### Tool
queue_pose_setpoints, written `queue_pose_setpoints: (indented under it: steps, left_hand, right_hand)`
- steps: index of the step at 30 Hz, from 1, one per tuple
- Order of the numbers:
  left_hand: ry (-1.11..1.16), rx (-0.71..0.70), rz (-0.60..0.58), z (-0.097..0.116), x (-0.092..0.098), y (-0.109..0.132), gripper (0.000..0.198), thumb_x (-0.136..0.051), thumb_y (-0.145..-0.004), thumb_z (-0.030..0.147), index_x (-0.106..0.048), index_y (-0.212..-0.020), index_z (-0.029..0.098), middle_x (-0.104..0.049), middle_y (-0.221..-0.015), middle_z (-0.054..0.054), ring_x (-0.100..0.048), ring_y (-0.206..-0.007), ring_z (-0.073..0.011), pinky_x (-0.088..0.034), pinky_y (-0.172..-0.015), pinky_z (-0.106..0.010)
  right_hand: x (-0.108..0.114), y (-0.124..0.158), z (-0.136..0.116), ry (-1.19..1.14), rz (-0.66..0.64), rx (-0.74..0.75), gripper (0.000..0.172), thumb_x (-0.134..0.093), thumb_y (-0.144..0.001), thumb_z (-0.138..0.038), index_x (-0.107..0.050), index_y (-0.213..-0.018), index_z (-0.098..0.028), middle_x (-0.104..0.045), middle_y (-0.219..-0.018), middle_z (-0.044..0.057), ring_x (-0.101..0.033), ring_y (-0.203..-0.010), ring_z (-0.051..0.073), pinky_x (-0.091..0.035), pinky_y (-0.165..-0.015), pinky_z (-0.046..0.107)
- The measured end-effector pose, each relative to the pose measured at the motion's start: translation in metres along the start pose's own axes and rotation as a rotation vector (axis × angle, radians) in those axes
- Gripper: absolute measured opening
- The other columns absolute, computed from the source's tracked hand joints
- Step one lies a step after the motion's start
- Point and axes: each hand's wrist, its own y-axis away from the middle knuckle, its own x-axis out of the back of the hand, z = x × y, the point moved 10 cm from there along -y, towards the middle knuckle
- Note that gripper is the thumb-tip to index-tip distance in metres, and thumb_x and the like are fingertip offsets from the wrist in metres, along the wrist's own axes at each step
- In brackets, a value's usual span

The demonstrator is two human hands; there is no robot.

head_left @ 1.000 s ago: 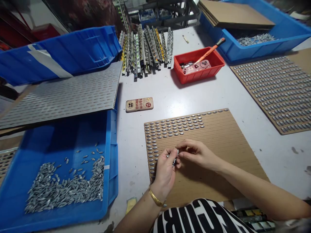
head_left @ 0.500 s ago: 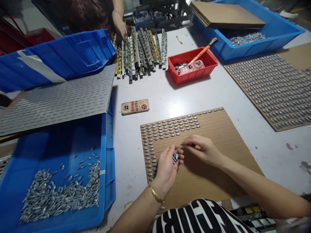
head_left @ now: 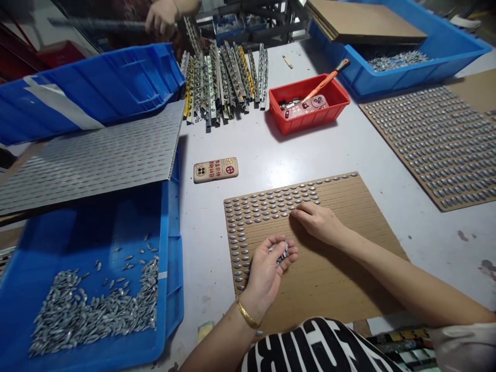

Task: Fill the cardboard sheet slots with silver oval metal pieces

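A: Why the cupped left hand (head_left: 265, 274), a gold bangle (head_left: 247, 315) at the wrist?

B: A small pile of grey, grain-shaped metal studs (head_left: 281, 254) in the palm, fingers (head_left: 289, 253) curled half closed around them — a hollow to stop them rolling off, by the look of it.

A: And the right hand (head_left: 318, 222)?

B: Low on the ridged brown cardboard sheet (head_left: 329, 279), fingers relaxed and open, gripping nothing, fingertips right at the ragged end of the filled rows of studs (head_left: 267, 206).

A: What's different from half a second earlier?

B: Right hand down on the cardboard, no longer raised and pinching above the left palm. Left fingers curled further in around the pile.

A: Where's the main supply of studs?

B: In a bright blue plastic crate (head_left: 166, 258) on the left, a loose heap of the same studs (head_left: 93, 315) on its floor — close beside the cardboard, within easy reach of the left hand.
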Motion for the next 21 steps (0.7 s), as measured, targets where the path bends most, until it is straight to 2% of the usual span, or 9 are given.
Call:
queue_pose_setpoints:
  steps: [5, 8, 12, 17, 21]
  left_hand:
    - [-0.002, -0.009, 0.020, 0.002, -0.001, 0.001, 0.029, -0.075, -0.072, 0.023, -0.059, -0.095, 0.015, -0.070, -0.093, -0.010, -0.066, -0.071, -0.0124, -0.054, -0.070, -0.025]
    - [0.032, -0.022, 0.026, 0.003, -0.001, 0.001, 0.026, -0.075, -0.072, 0.023, -0.060, -0.091, 0.015, -0.070, -0.095, -0.010, -0.067, -0.080, -0.0150, -0.054, -0.079, -0.029]
    - [0.071, -0.059, 0.032, 0.007, 0.000, -0.001, 0.023, -0.073, -0.074, 0.023, -0.062, -0.092, 0.017, -0.068, -0.097, -0.007, -0.065, -0.090, -0.0156, -0.051, -0.087, -0.032]
    - [0.059, -0.046, 0.017, 0.000, -0.005, -0.003, 0.020, -0.069, -0.077, 0.024, -0.065, -0.096, 0.020, -0.065, -0.102, -0.003, -0.060, -0.090, -0.0116, -0.049, -0.080, -0.024]
    - [0.105, -0.029, -0.034, -0.006, -0.013, -0.001, 0.012, -0.062, -0.082, 0.023, -0.066, -0.093, 0.019, -0.064, -0.104, -0.004, -0.057, -0.100, -0.0138, -0.050, -0.083, -0.026]
  right_hand:
    - [0.006, -0.003, -0.001, -0.009, -0.001, -0.024, 0.022, -0.047, -0.090, -0.013, -0.066, -0.098, -0.020, -0.064, -0.092, 0.008, -0.058, -0.079, 0.016, -0.042, -0.059, 0.022]
    - [0.022, -0.001, -0.006, -0.234, 0.065, -0.078, 0.021, -0.048, -0.092, -0.021, -0.063, -0.106, -0.021, -0.064, -0.099, 0.009, -0.060, -0.085, 0.018, -0.048, -0.067, 0.026]
    - [0.039, 0.005, -0.030, -0.480, 0.092, -0.077, 0.022, -0.055, -0.089, -0.027, -0.062, -0.109, -0.024, -0.061, -0.103, 0.009, -0.058, -0.093, 0.021, -0.051, -0.078, 0.035]
    - [0.040, 0.013, -0.056, -0.506, 0.100, -0.065, 0.025, -0.054, -0.088, -0.021, -0.061, -0.111, -0.024, -0.060, -0.106, 0.011, -0.056, -0.097, 0.024, -0.050, -0.080, 0.041]
    - [0.042, 0.021, -0.053, -0.678, 0.145, -0.098, 0.018, -0.049, -0.091, -0.017, -0.059, -0.103, -0.024, -0.064, -0.103, 0.008, -0.059, -0.095, 0.020, -0.051, -0.082, 0.037]
